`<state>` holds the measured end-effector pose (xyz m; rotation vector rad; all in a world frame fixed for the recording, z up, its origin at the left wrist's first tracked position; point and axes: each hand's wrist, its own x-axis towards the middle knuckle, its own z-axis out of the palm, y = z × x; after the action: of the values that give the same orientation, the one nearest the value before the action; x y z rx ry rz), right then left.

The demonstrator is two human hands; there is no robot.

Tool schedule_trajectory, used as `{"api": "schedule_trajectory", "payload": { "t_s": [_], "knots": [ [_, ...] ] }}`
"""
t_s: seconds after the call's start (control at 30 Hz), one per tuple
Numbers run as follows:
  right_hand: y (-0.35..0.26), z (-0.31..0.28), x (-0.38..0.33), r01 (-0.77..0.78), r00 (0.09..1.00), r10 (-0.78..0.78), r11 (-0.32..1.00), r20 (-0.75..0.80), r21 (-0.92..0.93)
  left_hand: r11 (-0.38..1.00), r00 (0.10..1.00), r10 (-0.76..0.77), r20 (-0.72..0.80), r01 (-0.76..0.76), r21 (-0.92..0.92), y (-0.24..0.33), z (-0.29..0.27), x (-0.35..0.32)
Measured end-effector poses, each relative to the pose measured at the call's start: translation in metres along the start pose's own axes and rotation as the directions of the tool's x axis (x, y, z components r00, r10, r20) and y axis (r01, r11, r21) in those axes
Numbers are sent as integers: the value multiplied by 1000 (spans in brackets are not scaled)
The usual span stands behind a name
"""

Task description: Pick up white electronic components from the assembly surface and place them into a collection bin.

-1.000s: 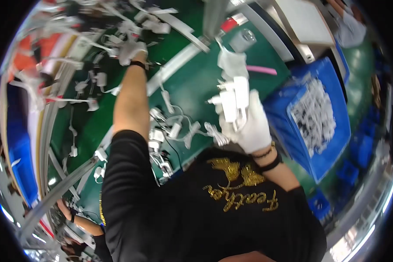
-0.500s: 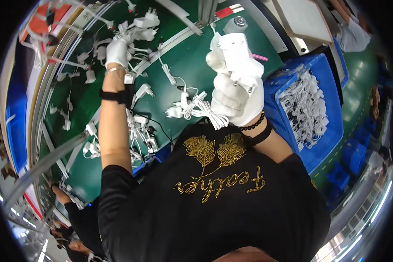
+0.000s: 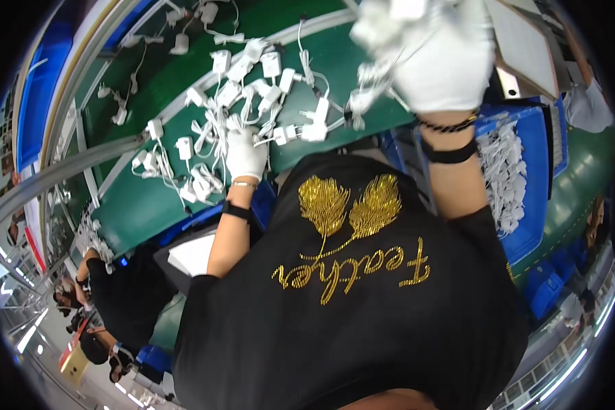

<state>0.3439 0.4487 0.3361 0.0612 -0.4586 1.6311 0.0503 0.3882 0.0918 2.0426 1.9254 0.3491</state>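
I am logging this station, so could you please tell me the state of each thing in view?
left hand: gloved, resting on the chargers on the belt.
right hand: gloved, raised, closed on a bunch of white chargers, blurred.
white chargers: loose, tangled by their cables on the green belt.
blue crate: open, holding bundled white parts.

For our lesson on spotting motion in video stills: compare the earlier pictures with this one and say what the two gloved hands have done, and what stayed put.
The right hand has risen nearer the camera, still gripping its bundle of white chargers. The left hand has drawn back from its far reach and now rests on the pile of white adapters on the green belt. The blue bin of white parts stays at the right.
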Motion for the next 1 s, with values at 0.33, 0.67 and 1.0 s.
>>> {"api": "schedule_trajectory", "payload": {
  "t_s": [0.33,0.67,1.0],
  "knots": [
    [-20,-26,-4,58,966,-244,518,-82,-854,929,905,359,-229,-321,186,103,-62,9],
    [-124,52,-119,505,710,-689,352,147,-788,300,285,864,416,-953,29,136,57,59],
    [-207,89,-269,51,-1,-994,-106,106,-993,634,673,732,106,-616,-467,180,7,119]
  ]
}}
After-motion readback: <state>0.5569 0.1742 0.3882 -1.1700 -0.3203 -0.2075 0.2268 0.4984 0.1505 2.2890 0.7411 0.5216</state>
